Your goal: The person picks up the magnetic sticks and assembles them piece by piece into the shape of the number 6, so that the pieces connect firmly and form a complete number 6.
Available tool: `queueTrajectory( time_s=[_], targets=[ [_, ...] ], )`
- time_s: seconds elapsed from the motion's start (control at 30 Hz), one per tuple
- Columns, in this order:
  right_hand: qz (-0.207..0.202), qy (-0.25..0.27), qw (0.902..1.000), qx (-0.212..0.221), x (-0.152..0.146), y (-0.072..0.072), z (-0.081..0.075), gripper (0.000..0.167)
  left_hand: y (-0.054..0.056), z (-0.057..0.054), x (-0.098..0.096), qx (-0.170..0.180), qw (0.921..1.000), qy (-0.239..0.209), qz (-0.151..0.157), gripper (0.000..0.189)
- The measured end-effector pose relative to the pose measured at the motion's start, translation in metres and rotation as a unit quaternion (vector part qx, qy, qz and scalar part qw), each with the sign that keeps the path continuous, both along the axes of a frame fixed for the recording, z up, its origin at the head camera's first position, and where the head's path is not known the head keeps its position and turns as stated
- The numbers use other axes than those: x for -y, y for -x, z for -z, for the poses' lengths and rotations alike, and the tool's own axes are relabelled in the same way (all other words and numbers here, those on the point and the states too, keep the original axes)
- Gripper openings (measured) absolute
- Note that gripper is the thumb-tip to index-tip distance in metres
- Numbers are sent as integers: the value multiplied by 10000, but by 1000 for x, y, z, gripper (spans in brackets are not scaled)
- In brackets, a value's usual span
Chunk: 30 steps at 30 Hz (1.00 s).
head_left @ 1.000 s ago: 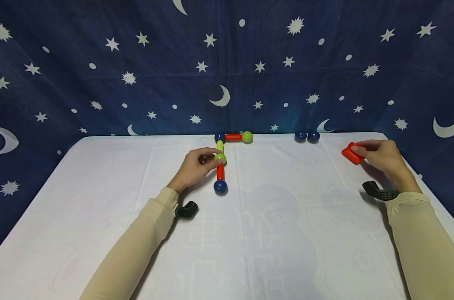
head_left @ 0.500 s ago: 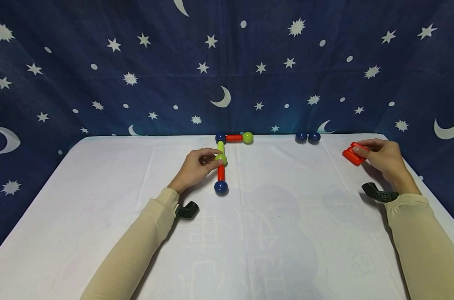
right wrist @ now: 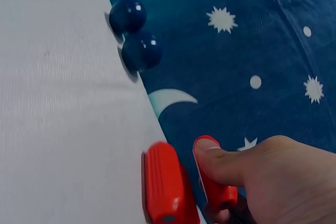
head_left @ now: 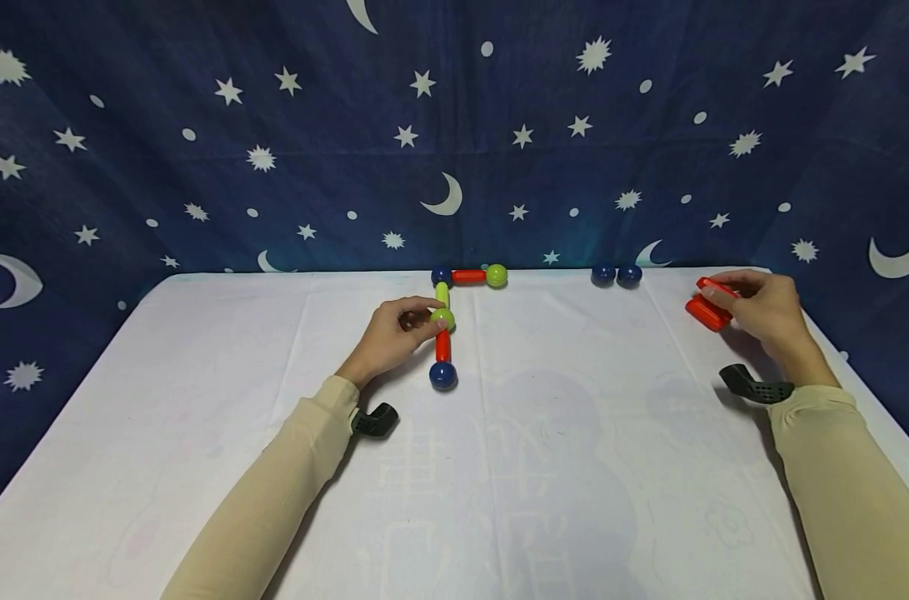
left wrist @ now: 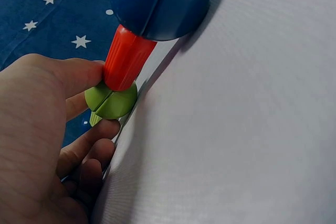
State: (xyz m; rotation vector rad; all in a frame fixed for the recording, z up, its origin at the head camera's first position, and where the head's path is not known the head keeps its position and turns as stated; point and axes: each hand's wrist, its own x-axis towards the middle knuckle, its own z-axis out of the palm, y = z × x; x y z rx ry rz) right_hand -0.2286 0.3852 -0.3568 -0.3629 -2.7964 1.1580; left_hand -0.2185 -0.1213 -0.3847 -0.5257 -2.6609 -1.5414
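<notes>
My left hand (head_left: 390,333) pinches a green ball (head_left: 442,318) between thumb and fingers. From this ball a red rod (head_left: 442,347) runs toward me to a blue ball (head_left: 443,375), and a light-green rod (head_left: 442,293) runs back to another blue ball (head_left: 441,276). There a second red rod (head_left: 469,276) turns right and ends in a green ball (head_left: 496,276). At the far right, my right hand (head_left: 771,312) pinches a loose red rod (right wrist: 219,191). Just beside it, more red rod pieces (right wrist: 167,182) lie on the cloth, partly overlapping in view.
Two blue balls (head_left: 616,276) sit side by side at the back edge of the white-covered table (head_left: 559,467). A dark blue star-print curtain (head_left: 312,167) hangs right behind that edge. A black wrist camera (head_left: 756,385) is strapped on each wrist.
The red rod in my right hand has risen slightly and parted from the red pieces on the cloth. My left hand and the ball-and-rod chain stay put.
</notes>
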Motion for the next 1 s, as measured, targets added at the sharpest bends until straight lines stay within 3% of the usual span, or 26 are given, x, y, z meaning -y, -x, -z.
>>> queueTrajectory(
  time_s=[0.3,0.57,1.0],
  targets=[
    [-284,-174,9988,-372,23,1,-12,57,1,1,0,-41,10000,-22,11,27],
    [-634,-323,9966,-422,42,3,-17,54,1,0,0,-45,10000,-28,34,28],
    [-1577,-287,9823,-974,87,-2,-17,38,0,-1,0,-60,10000,-2,23,29]
  ],
)
